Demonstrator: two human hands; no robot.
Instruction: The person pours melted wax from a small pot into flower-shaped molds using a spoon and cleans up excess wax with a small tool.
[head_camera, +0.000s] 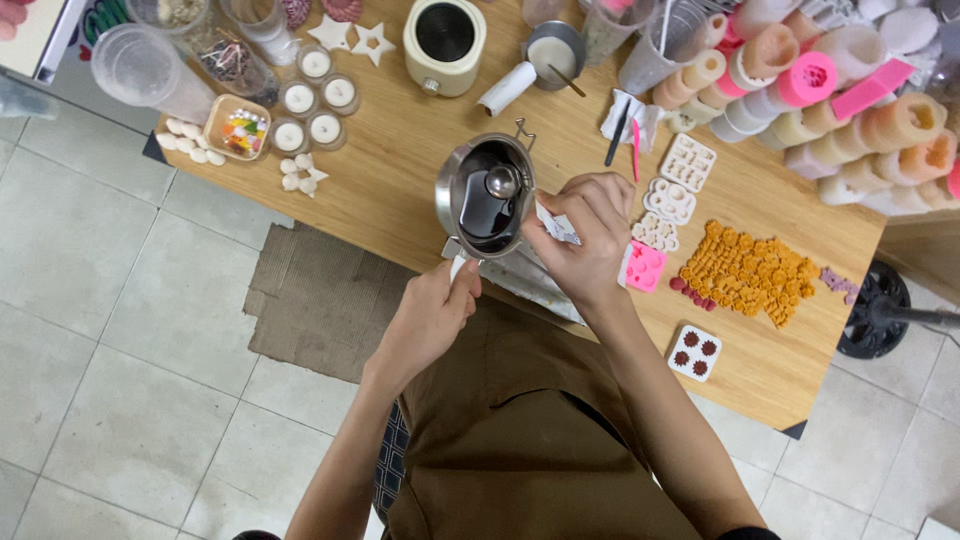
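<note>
- The left hand (432, 312) is nearest to the camera, just over the table edge. Its fingers are pressed together around the pale handle of the steel melting pot (487, 193) and carry the pot above the wooden table (400, 170).
- To do this step well, I judge that the left hand must keep the pot level, because the dark liquid inside lies close under the rim and can spill on a tilt.
- The right hand (585, 235) is at the right rim of the pot, fingers curled, pinching a small white piece (557, 226), maybe a paper packet; I cannot tell exactly what it is. It is better to hold it over the middle of the pot, not over the rim.
- The pot is round and shiny, with a wire hook on its far side. A metal spoon bowl (501, 182) rests in the dark liquid.
- Just beside the right hand lies a pink silicone mould (646, 267), then a spread of small orange wax pieces (745, 272).
- Farther away stand four small white candles in glass cups (312, 97) on the left, and a cream wax warmer (444, 44) at the far edge.
</note>
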